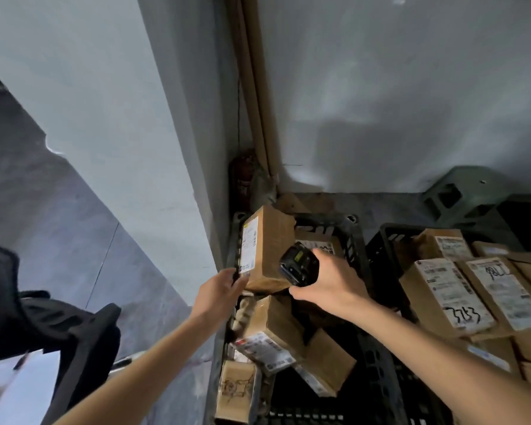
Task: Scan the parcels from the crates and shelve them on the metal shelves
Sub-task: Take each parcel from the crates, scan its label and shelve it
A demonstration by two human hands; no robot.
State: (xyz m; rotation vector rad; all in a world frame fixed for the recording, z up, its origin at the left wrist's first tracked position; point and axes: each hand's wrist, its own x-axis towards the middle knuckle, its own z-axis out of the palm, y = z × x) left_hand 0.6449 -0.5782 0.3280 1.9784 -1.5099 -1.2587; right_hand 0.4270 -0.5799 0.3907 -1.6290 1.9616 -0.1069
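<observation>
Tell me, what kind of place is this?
Probably a parcel depot or storeroom: black crates full of labelled cardboard boxes, and a right hand holding a scanner.

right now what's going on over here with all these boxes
A person is scanning parcels from two black crates on the floor. The left hand holds a cardboard parcel upright above the left crate, its label facing left. The right hand grips a black handheld scanner right beside that parcel. More parcels lie below in the same crate, and the right crate is packed with labelled boxes, two with handwritten numbers. No shelves are in view.
</observation>
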